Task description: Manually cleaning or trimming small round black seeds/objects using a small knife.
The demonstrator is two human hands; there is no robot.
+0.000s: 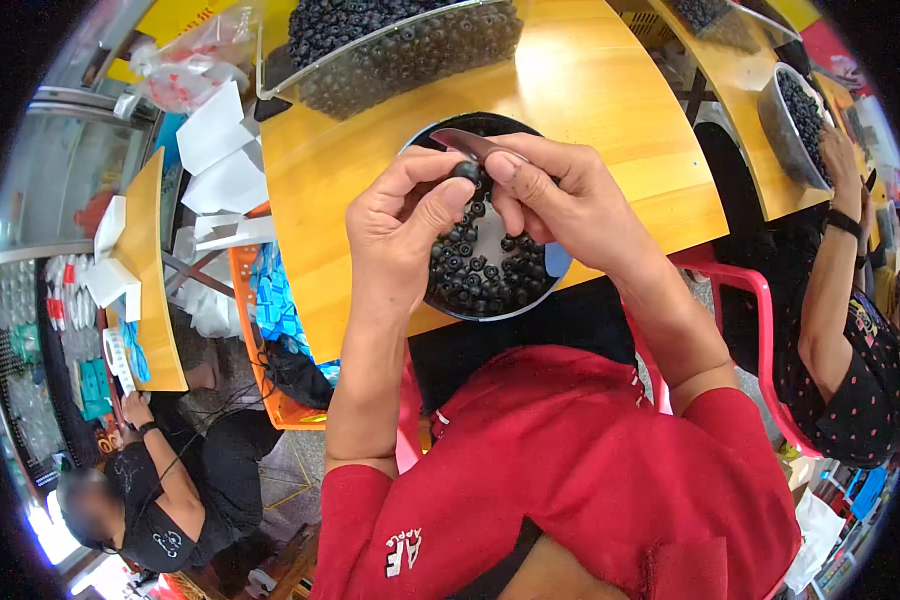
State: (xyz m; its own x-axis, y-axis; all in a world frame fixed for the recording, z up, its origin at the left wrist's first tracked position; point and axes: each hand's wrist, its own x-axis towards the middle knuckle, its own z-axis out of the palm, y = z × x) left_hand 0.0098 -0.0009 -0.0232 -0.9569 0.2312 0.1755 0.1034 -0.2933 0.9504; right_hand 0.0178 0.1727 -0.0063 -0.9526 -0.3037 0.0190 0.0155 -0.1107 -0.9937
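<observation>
Over a round bowl [500,316], my left hand [395,215] pinches a small round black piece [467,172] between thumb and fingers. Its exact kind I cannot make out. My right hand [560,195] grips a small knife [457,139], whose blade points left just above the piece. The fingertips of both hands are close together. Below them, the bowl contains many similar black pieces [480,280], some showing a paler ring, with part of its light bottom showing between them. My hands hide the middle of the bowl.
A clear bin [410,65] heaped with black pieces stands at the table's far side. The wooden table [620,130] ends close to my lap. On the right, a person [825,310] reaches into another bowl [770,115]. Another person [160,480] sits lower left, near an orange crate [245,300].
</observation>
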